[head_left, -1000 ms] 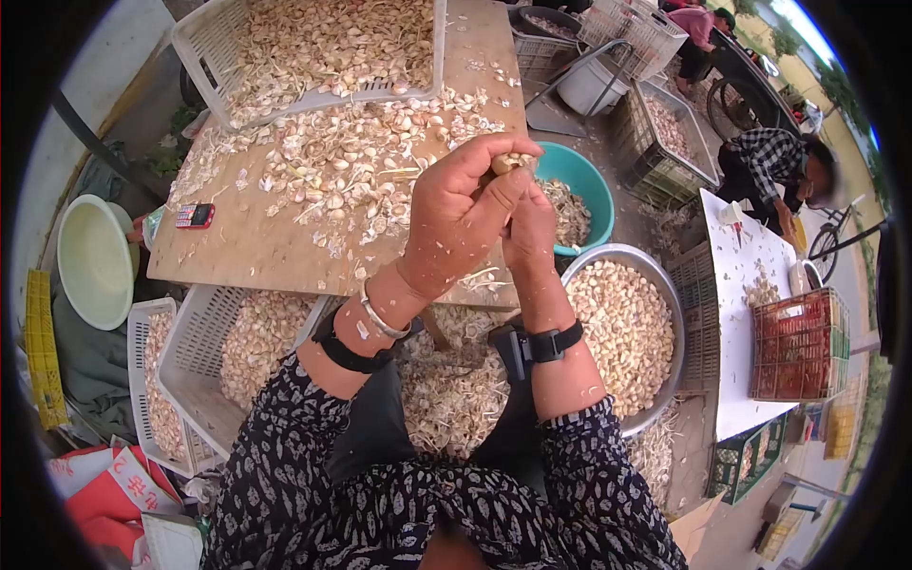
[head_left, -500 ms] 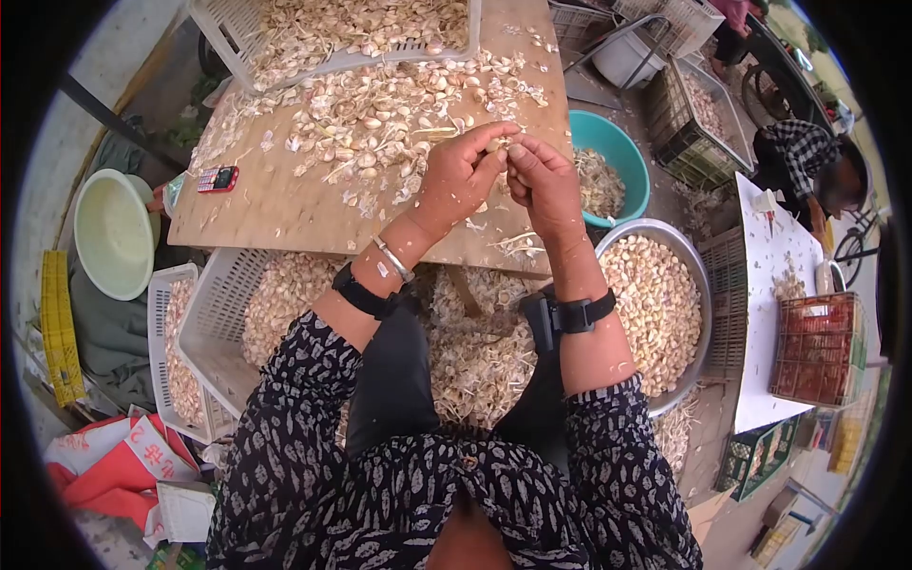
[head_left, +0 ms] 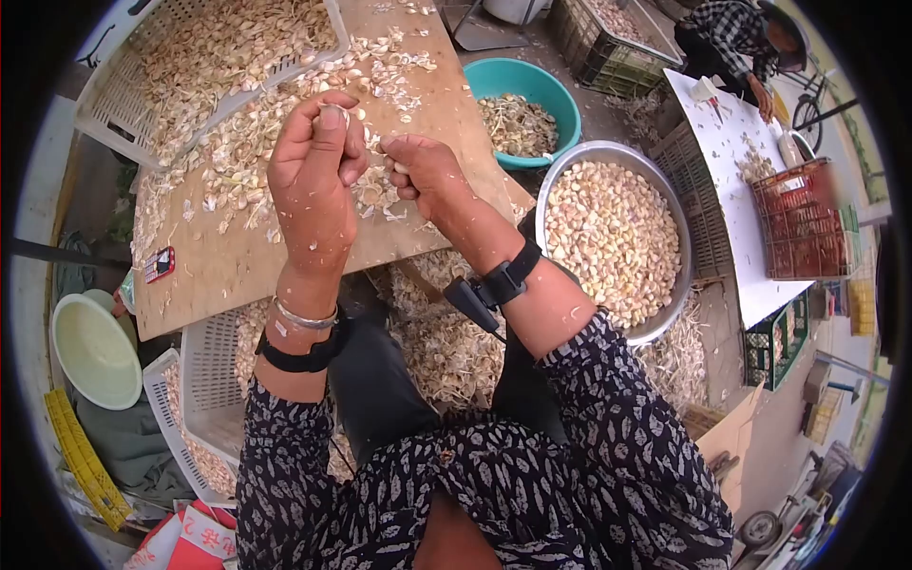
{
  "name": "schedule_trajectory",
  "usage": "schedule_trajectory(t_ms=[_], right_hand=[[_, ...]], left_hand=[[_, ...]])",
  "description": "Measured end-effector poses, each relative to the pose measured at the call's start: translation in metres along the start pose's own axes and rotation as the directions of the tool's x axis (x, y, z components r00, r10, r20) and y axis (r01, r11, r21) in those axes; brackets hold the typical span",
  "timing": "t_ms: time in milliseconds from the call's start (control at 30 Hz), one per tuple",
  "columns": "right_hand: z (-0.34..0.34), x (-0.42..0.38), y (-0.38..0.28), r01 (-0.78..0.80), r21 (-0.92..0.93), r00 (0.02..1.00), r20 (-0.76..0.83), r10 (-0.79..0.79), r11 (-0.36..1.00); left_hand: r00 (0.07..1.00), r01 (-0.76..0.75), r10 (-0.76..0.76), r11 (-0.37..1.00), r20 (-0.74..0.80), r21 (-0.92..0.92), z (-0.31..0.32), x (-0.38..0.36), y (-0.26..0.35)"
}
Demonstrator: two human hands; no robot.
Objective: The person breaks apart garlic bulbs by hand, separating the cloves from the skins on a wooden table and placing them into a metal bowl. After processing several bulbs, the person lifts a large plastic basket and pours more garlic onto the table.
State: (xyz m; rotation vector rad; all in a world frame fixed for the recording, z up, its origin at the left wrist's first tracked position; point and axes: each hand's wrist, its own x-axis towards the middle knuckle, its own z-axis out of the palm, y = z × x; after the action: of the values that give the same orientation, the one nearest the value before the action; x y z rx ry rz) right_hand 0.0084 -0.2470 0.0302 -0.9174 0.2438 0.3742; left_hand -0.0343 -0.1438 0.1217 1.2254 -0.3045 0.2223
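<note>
Above the wooden table both my hands are raised close together, with a small gap between them. My left hand is closed, thumb against fingers, and a bit of pale garlic shows at the fingertips. The fingers of my right hand are curled round a garlic clove, partly hidden by them. Loose garlic cloves and papery skins lie spread over the tabletop beneath and behind the hands. Bits of skin stick to both hands and forearms.
A white crate of garlic stands on the table, a red phone near its left edge. To the right are a teal basin and a metal bowl of cloves. A co-worker sits by a white table.
My hands have come apart from their shared pinch, the left one turning upright. The camera view has swung right, so the table and crate appear farther left.
</note>
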Motion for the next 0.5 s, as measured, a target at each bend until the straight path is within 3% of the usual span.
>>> schedule_trajectory(t_ms=[67, 133, 200, 233, 267, 300, 333, 367, 400, 433, 467, 500], right_hand=[[0.003, -0.011, -0.009, -0.005, -0.023, 1.0, -0.005, 0.005, 1.0], [0.015, -0.025, -0.022, -0.015, -0.2, 0.993, -0.117, -0.008, 0.98], [0.007, -0.009, -0.008, 0.028, -0.074, 0.996, 0.088, -0.021, 0.997], [-0.003, 0.005, 0.0, 0.003, -0.019, 0.994, 0.109, 0.0, 1.0], [-0.008, 0.01, -0.001, -0.025, 0.01, 0.994, 0.102, 0.024, 1.0], [-0.009, 0.006, -0.008, -0.045, 0.052, 0.997, 0.06, 0.042, 0.998], [-0.016, 0.005, -0.012, 0.002, 0.056, 0.999, 0.053, -0.005, 0.998], [-0.026, 0.021, -0.004, 0.324, 0.164, 0.936, 0.087, -0.341, 0.932], [-0.04, 0.038, 0.006, 0.601, 0.284, 0.764, 0.069, -0.642, 0.747], [-0.046, 0.034, -0.005, 0.593, 0.291, 0.768, 0.077, -0.636, 0.751], [-0.055, 0.025, -0.021, 0.379, 0.211, 0.921, 0.005, -0.388, 0.901], [-0.058, 0.02, -0.03, 0.121, 0.148, 0.99, -0.088, -0.109, 0.982]], left_hand=[[0.979, -0.194, 0.187, 0.977, 0.083, 0.086, 0.038, 0.0, 0.025], [0.933, -0.354, 0.343, 0.929, 0.11, 0.109, 0.077, 0.007, 0.027], [0.837, -0.537, 0.486, 0.817, 0.252, 0.209, 0.112, 0.018, -0.008], [0.84, -0.488, 0.321, 0.8, 0.438, 0.349, 0.123, 0.015, -0.029], [0.839, -0.326, 0.015, 0.814, 0.544, 0.48, 0.127, 0.009, -0.036], [0.818, -0.519, 0.209, 0.671, 0.536, 0.53, 0.124, 0.007, -0.057], [0.84, -0.504, 0.278, 0.72, 0.467, 0.478, 0.114, 0.012, -0.059], [0.875, -0.439, 0.22, 0.735, 0.431, 0.517, 0.093, 0.024, -0.055], [0.903, -0.373, 0.158, 0.75, 0.399, 0.546, 0.061, 0.04, -0.049], [0.961, -0.264, 0.135, 0.704, 0.24, 0.659, 0.028, 0.051, -0.045], [0.993, -0.108, 0.047, 0.76, 0.111, 0.641, -0.018, 0.072, -0.061], [1.0, 0.005, -0.004, 0.792, -0.003, 0.611, -0.058, 0.083, -0.058]])
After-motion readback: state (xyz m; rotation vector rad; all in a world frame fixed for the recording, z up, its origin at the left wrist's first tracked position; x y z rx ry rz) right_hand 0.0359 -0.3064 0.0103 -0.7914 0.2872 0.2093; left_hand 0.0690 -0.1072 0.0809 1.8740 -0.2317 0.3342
